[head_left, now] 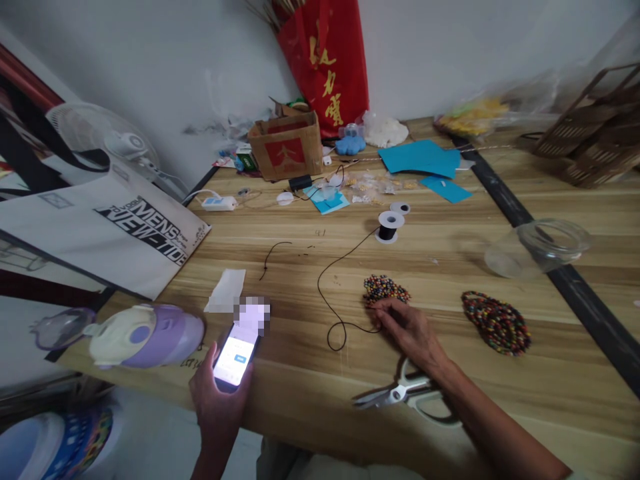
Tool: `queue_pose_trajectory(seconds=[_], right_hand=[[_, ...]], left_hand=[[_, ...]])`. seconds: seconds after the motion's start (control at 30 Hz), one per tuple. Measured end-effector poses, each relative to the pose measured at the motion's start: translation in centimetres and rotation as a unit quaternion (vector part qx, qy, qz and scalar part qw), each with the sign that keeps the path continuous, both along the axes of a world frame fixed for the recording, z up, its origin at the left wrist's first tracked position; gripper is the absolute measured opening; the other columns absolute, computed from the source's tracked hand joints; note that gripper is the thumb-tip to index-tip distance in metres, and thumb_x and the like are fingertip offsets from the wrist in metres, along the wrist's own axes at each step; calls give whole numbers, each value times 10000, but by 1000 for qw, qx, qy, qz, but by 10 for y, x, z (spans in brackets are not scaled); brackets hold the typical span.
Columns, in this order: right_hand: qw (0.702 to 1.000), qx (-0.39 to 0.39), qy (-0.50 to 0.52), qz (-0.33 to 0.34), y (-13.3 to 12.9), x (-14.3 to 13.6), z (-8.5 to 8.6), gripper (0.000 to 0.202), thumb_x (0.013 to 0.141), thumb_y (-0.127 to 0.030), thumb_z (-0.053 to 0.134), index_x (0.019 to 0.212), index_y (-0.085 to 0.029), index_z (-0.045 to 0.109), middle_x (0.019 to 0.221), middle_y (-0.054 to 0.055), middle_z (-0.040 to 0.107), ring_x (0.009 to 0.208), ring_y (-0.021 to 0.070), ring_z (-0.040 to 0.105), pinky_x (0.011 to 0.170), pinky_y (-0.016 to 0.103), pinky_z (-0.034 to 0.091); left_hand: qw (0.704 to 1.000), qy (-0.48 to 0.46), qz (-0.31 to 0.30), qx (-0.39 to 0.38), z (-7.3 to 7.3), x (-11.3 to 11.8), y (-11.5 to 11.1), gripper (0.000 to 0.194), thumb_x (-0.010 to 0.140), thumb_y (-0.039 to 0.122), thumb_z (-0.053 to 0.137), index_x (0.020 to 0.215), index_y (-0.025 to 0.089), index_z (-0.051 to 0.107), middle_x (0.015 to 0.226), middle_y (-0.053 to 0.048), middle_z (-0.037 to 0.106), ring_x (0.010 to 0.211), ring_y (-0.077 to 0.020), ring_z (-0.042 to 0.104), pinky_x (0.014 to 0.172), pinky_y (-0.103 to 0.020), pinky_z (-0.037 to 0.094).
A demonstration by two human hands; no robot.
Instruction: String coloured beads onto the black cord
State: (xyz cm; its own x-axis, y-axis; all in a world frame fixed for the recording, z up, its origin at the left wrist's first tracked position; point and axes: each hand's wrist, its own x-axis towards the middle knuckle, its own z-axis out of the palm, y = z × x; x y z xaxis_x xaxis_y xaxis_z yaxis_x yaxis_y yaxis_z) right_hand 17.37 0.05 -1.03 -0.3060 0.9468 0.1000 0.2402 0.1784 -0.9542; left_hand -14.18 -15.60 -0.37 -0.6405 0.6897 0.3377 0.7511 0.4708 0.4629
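Observation:
My left hand [220,393] is wrapped round a smartphone [234,353] with a lit screen, tilted above the table's front edge. My right hand [407,333] has its thumb and fingers closed at the lower edge of a bunch of small multicoloured beads [385,287]. A thin black cord [320,283] runs in a loose loop from a white spool [389,227] to beneath those fingers, where its end is hidden. Under my right wrist lie scissors [395,395] with pale handles, blades pointing left. A second coil of strung beads [497,323] lies to the right.
A clear jar [535,247] lies at the right. On the left are a purple-and-white bottle [150,335], a white tote bag [105,220] and a paper scrap [227,290]. Behind stand a cardboard box [287,147], a red bag [335,67] and blue sheets [420,158].

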Motion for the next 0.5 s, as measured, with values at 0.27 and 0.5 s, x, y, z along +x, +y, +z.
queue_pose_trajectory(seconds=[0.27,0.5], right_hand=[[1000,-5,-9,4,0,1,-2,261,897,-403,524,861,-166,626,653,24,635,596,153,586,576,259,482],[1000,13,-10,6,0,1,0,252,906,-389,522,857,-170,636,673,27,642,619,154,598,596,260,494]], left_hand=[[1000,15,-10,-8,-3,-2,-1,845,713,569,602,1399,112,416,1201,-200,596,1154,-384,492,995,-561,385],[999,30,-27,22,-5,-2,-1,845,721,549,620,1398,90,407,1237,-226,557,1191,-416,470,1005,-611,360]])
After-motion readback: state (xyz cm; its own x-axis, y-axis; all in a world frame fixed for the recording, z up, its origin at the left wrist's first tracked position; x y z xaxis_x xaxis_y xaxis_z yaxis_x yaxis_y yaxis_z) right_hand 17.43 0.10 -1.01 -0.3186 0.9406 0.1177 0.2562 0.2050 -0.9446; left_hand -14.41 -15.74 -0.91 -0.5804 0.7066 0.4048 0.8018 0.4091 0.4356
